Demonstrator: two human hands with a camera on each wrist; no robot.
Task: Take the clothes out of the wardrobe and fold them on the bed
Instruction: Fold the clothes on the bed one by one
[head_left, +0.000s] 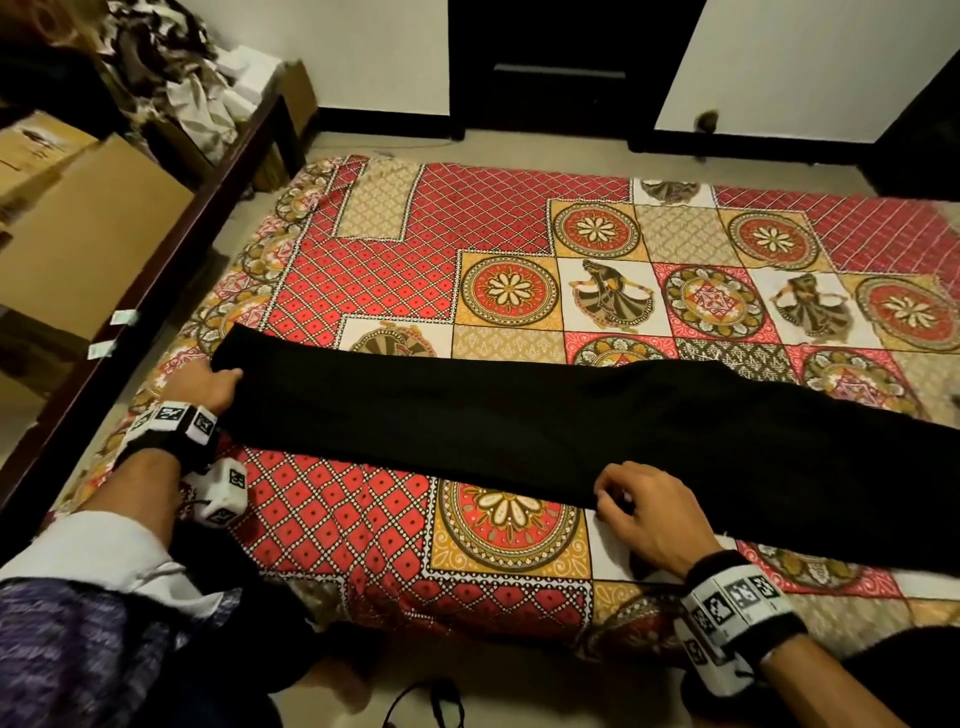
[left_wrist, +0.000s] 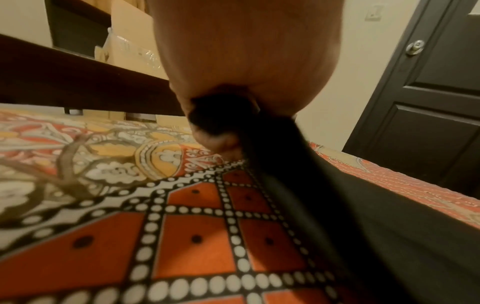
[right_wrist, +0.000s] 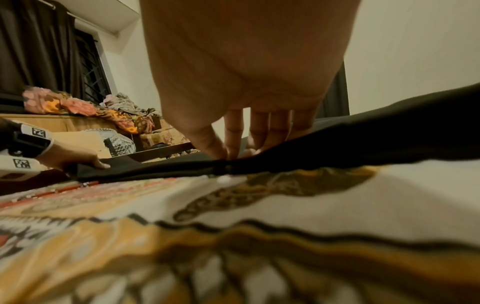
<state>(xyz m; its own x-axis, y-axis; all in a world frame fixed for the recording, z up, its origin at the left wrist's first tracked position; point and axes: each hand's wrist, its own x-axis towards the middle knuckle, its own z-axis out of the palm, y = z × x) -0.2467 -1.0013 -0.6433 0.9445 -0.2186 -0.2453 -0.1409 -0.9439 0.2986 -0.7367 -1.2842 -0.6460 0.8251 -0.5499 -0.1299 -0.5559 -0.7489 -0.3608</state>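
Note:
A long black garment (head_left: 519, 415), seemingly trousers folded lengthwise, lies flat across the patterned bed (head_left: 415, 545) from left to right. My left hand (head_left: 215, 382) grips its left end; in the left wrist view the black cloth (left_wrist: 337, 205) runs out of my curled fingers (left_wrist: 215, 142). My right hand (head_left: 628, 499) pinches the garment's near edge around its middle; the right wrist view shows thumb and fingertips (right_wrist: 228, 148) closed on the cloth's edge (right_wrist: 337, 148). The garment's right end runs out of the head view.
Cardboard boxes (head_left: 88, 228) and a heap of clothes (head_left: 171, 67) sit on a dark wooden frame (head_left: 156, 249) left of the bed. A dark door (head_left: 561, 62) stands in the far wall. A cable (head_left: 431, 701) lies on the floor by my feet.

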